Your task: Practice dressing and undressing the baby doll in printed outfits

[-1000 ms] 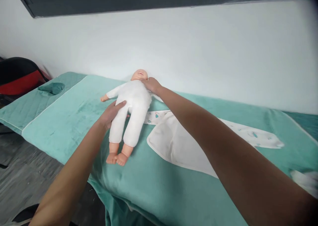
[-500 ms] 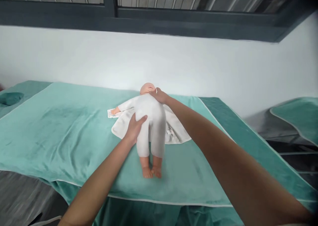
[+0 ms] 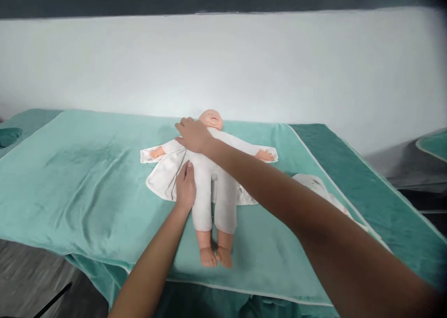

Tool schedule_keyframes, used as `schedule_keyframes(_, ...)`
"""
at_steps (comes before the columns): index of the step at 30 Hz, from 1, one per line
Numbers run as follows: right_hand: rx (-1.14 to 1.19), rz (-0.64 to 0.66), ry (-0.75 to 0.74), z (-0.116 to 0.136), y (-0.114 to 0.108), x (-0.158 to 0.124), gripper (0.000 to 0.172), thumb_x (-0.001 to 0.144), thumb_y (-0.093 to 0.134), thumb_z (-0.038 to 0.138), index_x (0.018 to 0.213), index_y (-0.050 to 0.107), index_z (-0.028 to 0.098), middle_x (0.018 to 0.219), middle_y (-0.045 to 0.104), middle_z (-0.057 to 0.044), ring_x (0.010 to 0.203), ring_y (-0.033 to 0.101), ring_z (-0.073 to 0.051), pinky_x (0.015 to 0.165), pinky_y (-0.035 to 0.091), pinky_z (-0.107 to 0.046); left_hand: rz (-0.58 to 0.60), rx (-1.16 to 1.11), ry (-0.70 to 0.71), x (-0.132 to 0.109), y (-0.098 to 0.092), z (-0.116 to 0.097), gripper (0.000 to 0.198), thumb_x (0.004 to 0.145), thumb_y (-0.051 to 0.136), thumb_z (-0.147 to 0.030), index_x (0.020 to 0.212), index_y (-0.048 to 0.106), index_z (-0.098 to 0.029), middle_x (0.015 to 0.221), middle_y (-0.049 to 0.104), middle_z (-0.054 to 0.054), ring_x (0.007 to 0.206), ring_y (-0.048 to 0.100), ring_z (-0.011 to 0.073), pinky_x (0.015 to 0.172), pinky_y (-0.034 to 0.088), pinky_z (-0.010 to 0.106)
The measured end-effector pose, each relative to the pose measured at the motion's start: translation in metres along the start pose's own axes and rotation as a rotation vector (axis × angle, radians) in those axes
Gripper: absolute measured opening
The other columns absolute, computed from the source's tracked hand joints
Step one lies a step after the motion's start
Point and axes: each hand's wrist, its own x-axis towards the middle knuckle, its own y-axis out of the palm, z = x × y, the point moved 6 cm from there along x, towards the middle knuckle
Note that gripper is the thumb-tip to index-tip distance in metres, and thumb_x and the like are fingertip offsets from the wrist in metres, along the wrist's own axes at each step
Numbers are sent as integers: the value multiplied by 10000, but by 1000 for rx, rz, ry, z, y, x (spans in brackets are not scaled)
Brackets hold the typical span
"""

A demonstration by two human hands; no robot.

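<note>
A baby doll (image 3: 224, 201) with a white cloth body lies on its back, head toward the wall and bare feet toward me. Under it a white baby shirt (image 3: 161, 180) is spread open, its sleeve ends reaching past the doll's hands on both sides. My right hand (image 3: 194, 134) reaches across the doll's chest and rests at its shoulder on the left, fingers apart. Beside the doll's hip on the left, my left hand (image 3: 186, 186) lies against the cloth with fingers stretched out; some of its fingers are partly hidden. My right forearm covers part of the shirt.
A teal sheet (image 3: 91, 178) with pale edging covers the bed. Another white cloth (image 3: 314, 185) lies on the right, partly behind my right arm. A white wall (image 3: 223, 62) closes off the far side. Grey floor (image 3: 31, 276) shows at lower left.
My right hand has moved left from the doll's neck to its other shoulder. The doll's arm on the right now shows, stretched over the sleeve. My view has tilted down.
</note>
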Motion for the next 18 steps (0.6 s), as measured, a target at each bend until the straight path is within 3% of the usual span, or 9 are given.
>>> schedule_keyframes(4, 24, 292, -116, 34, 49, 23, 393, 1004, 492, 452, 1249, 596, 163, 1297, 654, -168, 1158, 600, -329, 951, 464, -457, -104, 122, 14, 22, -3, 9, 323, 1019, 409, -368, 921, 674, -212, 950, 735, 68, 918, 655, 223, 867, 500, 362)
schedule_keyframes(6, 27, 319, -124, 33, 57, 26, 387, 982, 537, 470, 1215, 613, 171, 1249, 680, -160, 1102, 628, -323, 903, 469, -435, -112, 252, 77, 34, -4, 11, 293, 998, 407, -296, 861, 651, -212, 890, 715, 68, 864, 639, 225, 834, 495, 367)
schedule_keyframes(8, 68, 247, -115, 22, 48, 23, 369, 972, 556, 476, 1187, 628, 185, 1215, 696, -143, 1068, 640, -317, 853, 463, -411, -102, 402, 189, 43, -3, 9, 259, 972, 413, -226, 918, 666, -206, 986, 721, 96, 958, 638, 253, 907, 493, 398)
schedule_keyframes(12, 209, 86, -52, -15, 18, 0, 392, 992, 509, 518, 1211, 638, 221, 1205, 696, -112, 1069, 631, -303, 811, 431, -376, -107, 721, 336, 61, -4, 4, 361, 934, 475, -170, 1262, 626, -177, 1337, 635, 155, 1268, 529, 318, 1093, 425, 477)
schedule_keyframes(15, 238, 58, -36, -34, 10, -23, 435, 1001, 472, 551, 1245, 638, 231, 1174, 697, -109, 1047, 623, -298, 817, 410, -376, -202, 918, 189, 84, -22, 13, 354, 921, 573, -261, 1261, 631, -181, 1360, 616, 183, 1332, 473, 387, 1086, 402, 567)
schedule_keyframes(18, 200, 58, -62, -34, 11, -37, 496, 1011, 403, 616, 1191, 661, 232, 1099, 702, -110, 995, 621, -290, 834, 394, -387, -282, 861, 33, 101, -46, 25, 191, 874, 617, -253, 1032, 693, -179, 1149, 700, 179, 1208, 565, 391, 1016, 433, 558)
